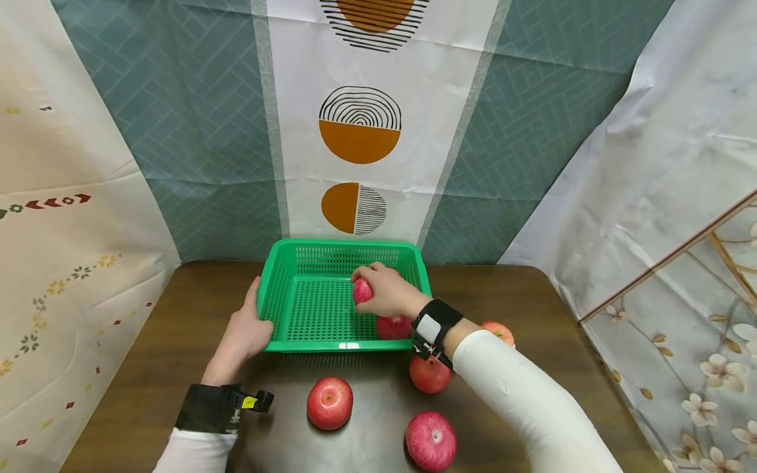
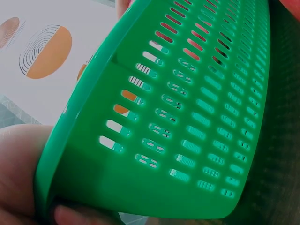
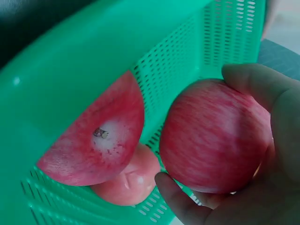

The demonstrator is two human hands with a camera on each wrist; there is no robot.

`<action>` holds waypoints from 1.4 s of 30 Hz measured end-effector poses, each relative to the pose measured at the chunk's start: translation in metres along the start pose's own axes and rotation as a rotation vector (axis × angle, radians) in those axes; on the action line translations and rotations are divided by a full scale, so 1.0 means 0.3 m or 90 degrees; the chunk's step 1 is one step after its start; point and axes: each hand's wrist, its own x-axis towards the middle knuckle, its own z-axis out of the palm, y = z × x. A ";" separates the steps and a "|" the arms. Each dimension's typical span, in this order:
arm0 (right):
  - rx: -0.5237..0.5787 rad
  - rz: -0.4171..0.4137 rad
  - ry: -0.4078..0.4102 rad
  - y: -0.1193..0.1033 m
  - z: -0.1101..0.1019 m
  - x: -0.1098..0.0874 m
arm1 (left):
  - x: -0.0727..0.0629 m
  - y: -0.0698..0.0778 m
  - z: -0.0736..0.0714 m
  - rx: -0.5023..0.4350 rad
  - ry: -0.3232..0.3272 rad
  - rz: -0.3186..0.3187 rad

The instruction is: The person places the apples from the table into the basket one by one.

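Right hand (image 1: 387,291): got an apple (image 1: 363,291) gripped over the green plastic basket (image 1: 331,345)
Left hand (image 1: 247,326): pinching its rim
Tabletop (image 1: 148,361): I count 4 fruits (image 1: 330,403)

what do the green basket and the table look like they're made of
Green basket: probably moulded plastic, glossy, with bright highlights and rows of regular slots. Table: brown with streaky grain and a soft sheen, so wood or wood-look laminate; can't tell which.
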 end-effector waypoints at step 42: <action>-0.353 -0.005 -0.130 -0.005 0.046 0.087 | 0.000 -0.005 0.003 -0.001 -0.016 -0.002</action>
